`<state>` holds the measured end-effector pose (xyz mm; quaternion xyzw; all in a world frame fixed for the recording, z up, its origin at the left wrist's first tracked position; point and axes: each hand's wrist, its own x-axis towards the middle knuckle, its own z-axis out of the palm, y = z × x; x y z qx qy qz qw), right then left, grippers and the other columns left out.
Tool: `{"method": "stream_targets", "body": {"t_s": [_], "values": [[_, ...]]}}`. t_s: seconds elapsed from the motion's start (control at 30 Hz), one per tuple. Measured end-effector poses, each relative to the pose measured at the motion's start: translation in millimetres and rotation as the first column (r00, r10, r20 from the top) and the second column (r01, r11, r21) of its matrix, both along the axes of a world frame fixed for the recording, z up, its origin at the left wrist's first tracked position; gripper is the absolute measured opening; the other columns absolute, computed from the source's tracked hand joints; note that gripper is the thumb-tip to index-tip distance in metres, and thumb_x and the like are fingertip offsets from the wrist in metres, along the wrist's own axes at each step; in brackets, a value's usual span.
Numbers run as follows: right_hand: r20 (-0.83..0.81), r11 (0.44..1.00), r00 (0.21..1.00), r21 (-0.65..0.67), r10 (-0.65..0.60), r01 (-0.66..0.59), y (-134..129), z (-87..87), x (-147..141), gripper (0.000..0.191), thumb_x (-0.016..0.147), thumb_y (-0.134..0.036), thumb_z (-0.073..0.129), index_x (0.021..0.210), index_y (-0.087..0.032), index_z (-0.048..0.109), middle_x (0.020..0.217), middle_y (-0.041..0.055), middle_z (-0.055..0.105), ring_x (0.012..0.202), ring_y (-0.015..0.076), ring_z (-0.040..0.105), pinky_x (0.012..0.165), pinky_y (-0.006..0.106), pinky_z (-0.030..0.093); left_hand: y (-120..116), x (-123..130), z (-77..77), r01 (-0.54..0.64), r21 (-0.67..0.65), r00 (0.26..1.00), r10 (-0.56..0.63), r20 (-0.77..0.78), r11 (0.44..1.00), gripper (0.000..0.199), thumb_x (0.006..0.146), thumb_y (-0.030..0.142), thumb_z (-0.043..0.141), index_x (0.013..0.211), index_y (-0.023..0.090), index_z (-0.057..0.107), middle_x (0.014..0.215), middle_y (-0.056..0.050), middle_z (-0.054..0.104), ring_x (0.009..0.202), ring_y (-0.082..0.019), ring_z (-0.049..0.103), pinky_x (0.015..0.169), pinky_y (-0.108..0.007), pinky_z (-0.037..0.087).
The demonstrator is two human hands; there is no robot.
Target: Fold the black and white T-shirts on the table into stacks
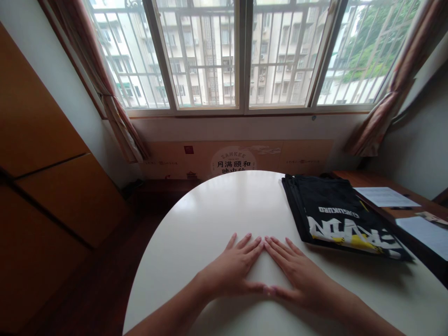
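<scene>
Both hands lie palm down on a round white table (224,205). My left hand (234,268) has its fingers spread and holds nothing. My right hand (297,273) is likewise flat with parted fingers and holds nothing. The tips of the thumbs meet, and the index fingertips touch or nearly touch, framing a patch of bare tabletop. Right of my right hand, apart from it, a folded black cloth stack (329,196) with white and yellow lettering lies at the table's right side.
A brown wooden surface (345,176) with white paper sheets (387,196) stands beyond the table on the right. An orange-brown cabinet (42,126) is at the left. Behind the table are a printed cardboard panel (199,156) and a barred window between curtains.
</scene>
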<state>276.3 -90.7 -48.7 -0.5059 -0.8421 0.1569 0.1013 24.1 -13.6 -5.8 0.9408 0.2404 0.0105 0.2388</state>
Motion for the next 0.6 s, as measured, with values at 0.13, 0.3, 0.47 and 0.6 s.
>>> {"method": "stream_targets", "body": {"t_s": [0.13,0.3,0.47,0.6], "values": [[-0.012,1.0,1.0,0.025,0.004,-0.003,0.6,-4.2,0.6,0.095,0.101,-0.074,0.051,0.172,-0.02,0.02,0.175,0.0142,0.023,0.163,0.0351,0.022,0.133,0.062,0.013,-0.6,0.2,1.3,-0.002,-0.015,1.0,0.002,0.006,1.0,0.111,0.089,0.088,0.054,0.173,0.026,0.015,0.176,-0.013,0.021,0.164,-0.041,0.013,0.131,-0.068,0.005],[-0.005,1.0,1.0,0.019,0.0,0.0,0.7,-4.9,1.0,0.094,0.101,-0.073,0.05,0.172,-0.021,0.017,0.175,0.0131,0.023,0.163,0.0349,0.021,0.133,0.062,0.012,-1.1,0.3,2.0,-0.008,-0.019,1.0,0.008,0.006,1.0,0.112,0.088,0.088,0.054,0.173,0.026,0.016,0.176,-0.013,0.022,0.164,-0.041,0.014,0.131,-0.068,0.005],[-0.023,1.0,1.0,0.019,0.002,-0.001,0.3,-3.9,0.6,0.094,0.101,-0.073,0.052,0.172,-0.023,0.017,0.175,0.0136,0.023,0.163,0.0358,0.022,0.133,0.063,0.013,-0.9,0.3,1.3,-0.005,-0.013,1.0,0.005,0.011,1.0,0.111,0.088,0.089,0.052,0.173,0.027,0.016,0.176,-0.014,0.023,0.164,-0.041,0.015,0.131,-0.068,0.005],[-0.021,1.0,1.0,0.01,-0.002,0.002,0.1,-1.7,0.0,0.094,0.101,-0.073,0.051,0.172,-0.021,0.018,0.175,0.0137,0.022,0.163,0.0353,0.021,0.133,0.062,0.013,-0.1,0.6,0.3,-0.005,-0.017,1.0,0.005,0.007,1.0,0.112,0.088,0.09,0.051,0.173,0.026,0.016,0.176,-0.014,0.022,0.164,-0.041,0.014,0.131,-0.068,0.005]]}}
